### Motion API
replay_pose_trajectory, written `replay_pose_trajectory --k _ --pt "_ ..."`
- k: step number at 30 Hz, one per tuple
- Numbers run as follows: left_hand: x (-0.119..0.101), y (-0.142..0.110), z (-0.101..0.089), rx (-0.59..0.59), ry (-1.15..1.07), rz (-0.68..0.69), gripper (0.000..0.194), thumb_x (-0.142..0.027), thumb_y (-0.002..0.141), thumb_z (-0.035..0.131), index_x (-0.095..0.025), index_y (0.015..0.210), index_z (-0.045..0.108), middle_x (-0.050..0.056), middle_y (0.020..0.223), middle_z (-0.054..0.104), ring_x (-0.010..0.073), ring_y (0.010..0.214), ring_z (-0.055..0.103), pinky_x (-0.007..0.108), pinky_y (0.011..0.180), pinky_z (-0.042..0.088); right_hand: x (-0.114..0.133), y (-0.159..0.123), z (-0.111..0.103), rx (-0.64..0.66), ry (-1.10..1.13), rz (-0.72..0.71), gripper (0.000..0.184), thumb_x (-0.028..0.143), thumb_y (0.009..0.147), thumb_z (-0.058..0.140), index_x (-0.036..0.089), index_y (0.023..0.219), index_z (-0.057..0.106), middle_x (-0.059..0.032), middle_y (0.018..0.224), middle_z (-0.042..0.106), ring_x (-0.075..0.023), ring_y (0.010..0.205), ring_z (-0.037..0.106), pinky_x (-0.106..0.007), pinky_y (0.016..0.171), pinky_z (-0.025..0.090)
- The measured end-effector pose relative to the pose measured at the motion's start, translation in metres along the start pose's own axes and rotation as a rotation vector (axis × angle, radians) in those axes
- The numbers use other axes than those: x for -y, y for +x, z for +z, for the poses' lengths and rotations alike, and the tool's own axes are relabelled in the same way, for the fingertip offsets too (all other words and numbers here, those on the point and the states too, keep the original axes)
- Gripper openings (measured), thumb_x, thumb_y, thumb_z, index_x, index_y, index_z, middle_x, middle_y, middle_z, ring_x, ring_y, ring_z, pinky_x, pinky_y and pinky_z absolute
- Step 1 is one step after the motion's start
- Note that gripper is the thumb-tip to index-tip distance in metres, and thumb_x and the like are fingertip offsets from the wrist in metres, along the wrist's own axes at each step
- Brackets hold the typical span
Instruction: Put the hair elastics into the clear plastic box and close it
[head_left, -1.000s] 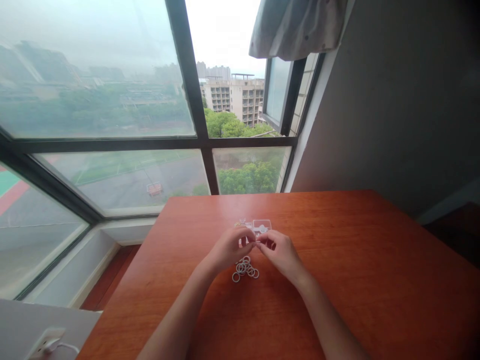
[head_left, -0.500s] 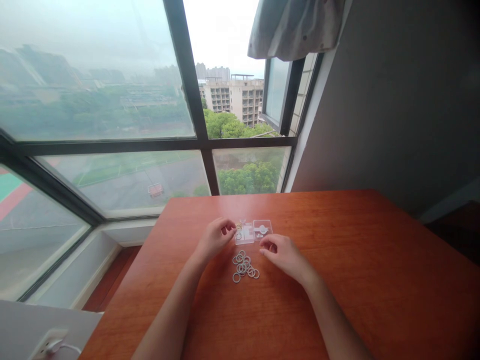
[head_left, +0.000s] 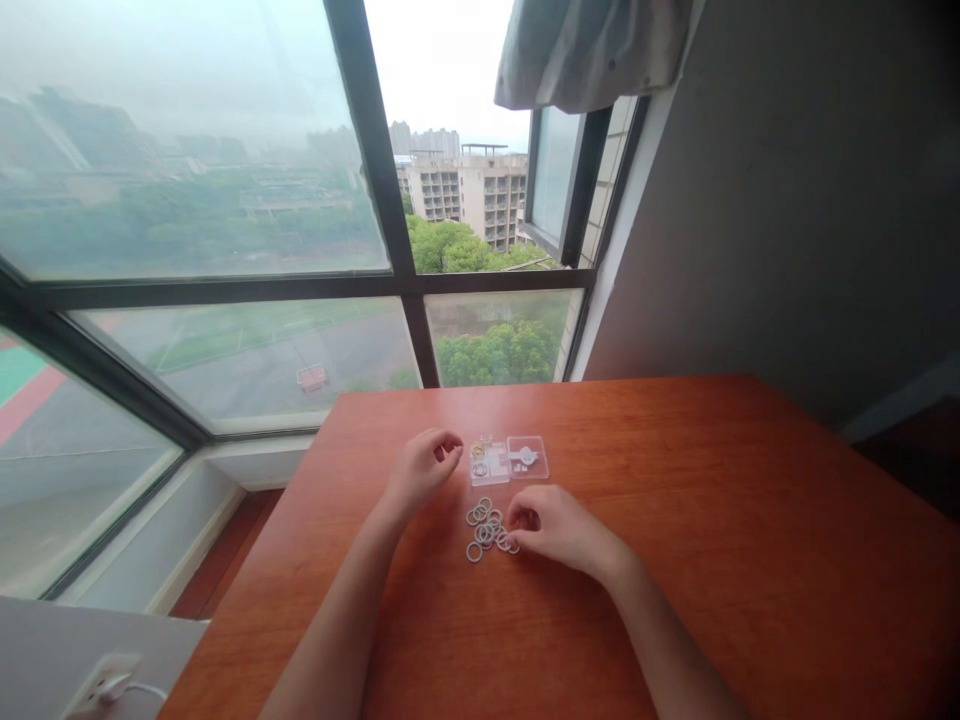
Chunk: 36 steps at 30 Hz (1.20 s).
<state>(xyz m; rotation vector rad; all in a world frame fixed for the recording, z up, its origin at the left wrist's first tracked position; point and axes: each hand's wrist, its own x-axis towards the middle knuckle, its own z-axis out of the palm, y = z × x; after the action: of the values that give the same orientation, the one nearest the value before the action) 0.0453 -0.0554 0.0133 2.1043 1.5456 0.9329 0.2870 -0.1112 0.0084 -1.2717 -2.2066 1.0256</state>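
A small clear plastic box (head_left: 490,479) lies open with its lid (head_left: 538,472) folded out to the right. Its left side holds a gold-coloured ring (head_left: 478,451) and silvery rings (head_left: 480,469). A white part (head_left: 523,456) lies in the lid. Closer to me, several pale grey-green rings (head_left: 484,535) overlap in a loose pile. Just left of the box hovers my left hand (head_left: 426,468), fingers curled and thumb against the index finger, with nothing visible in them. My right hand (head_left: 559,522) is at the pile's right edge, fingertips slightly apart around the outer rings; contact is unclear.
The reddish-brown wooden table (head_left: 697,520) reaches to a dark-framed window (head_left: 495,283) at the back. A grey curtain (head_left: 592,55) hangs above an opened pane. At the lower left, a plug (head_left: 112,690) with a white cable sits in a wall socket.
My left hand has drawn back slightly left from the box, where more silvery ring now shows. My right hand has come down and nearer, from beside the lid to the ring pile.
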Motion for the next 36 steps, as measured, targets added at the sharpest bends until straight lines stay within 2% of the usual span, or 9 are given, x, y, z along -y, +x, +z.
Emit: replay_pose_trajectory --k 6,21,24,29,36 --pt "-0.003 0.0 -0.001 -0.008 0.0 0.003 0.012 -0.022 0.082 0.055 -0.017 0.081 0.067 0.002 0.072 0.062 0.0129 0.065 0.053 0.023 0.061 0.041 -0.001 0.0 0.003 0.053 -0.039 -0.004 0.007 0.023 0.071 0.072 0.02 0.075 0.067 0.0025 0.073 0.067 -0.0108 0.064 0.056 -0.02 0.057 0.036" --pt "-0.003 0.0 0.001 -0.028 0.004 0.055 0.012 -0.019 0.082 0.055 -0.017 0.08 0.067 0.002 0.072 0.063 0.0125 0.065 0.054 0.022 0.06 0.042 -0.003 0.001 0.004 0.051 -0.005 -0.023 0.005 0.015 0.073 0.064 0.02 0.073 0.067 0.0027 0.069 0.066 -0.0106 0.062 0.056 -0.019 0.056 0.036" --pt "-0.007 -0.001 0.002 -0.015 -0.014 0.062 0.012 -0.02 0.083 0.055 -0.017 0.081 0.067 0.002 0.072 0.064 0.0122 0.065 0.054 0.022 0.06 0.042 -0.003 0.003 0.003 -0.037 0.012 -0.032 0.007 0.013 0.074 0.062 0.019 0.072 0.066 0.0025 0.069 0.065 -0.0109 0.063 0.055 -0.02 0.057 0.036" --pt "-0.027 -0.004 0.003 0.055 -0.124 0.082 0.013 -0.024 0.085 0.056 -0.017 0.082 0.067 0.001 0.072 0.064 0.0112 0.064 0.053 0.021 0.058 0.041 -0.002 0.008 -0.001 -0.312 0.039 -0.036 0.005 0.018 0.078 0.063 0.019 0.073 0.063 0.0011 0.072 0.064 -0.012 0.064 0.054 -0.022 0.06 0.039" --pt "-0.06 -0.012 0.011 0.37 -0.331 0.098 0.019 -0.033 0.086 0.06 -0.016 0.087 0.069 0.0 0.071 0.063 0.0098 0.063 0.052 0.019 0.056 0.04 0.002 0.009 -0.006 -0.47 0.101 -0.025 0.011 0.028 0.081 0.062 0.019 0.074 0.062 -0.0004 0.07 0.063 -0.0129 0.061 0.054 -0.023 0.056 0.04"
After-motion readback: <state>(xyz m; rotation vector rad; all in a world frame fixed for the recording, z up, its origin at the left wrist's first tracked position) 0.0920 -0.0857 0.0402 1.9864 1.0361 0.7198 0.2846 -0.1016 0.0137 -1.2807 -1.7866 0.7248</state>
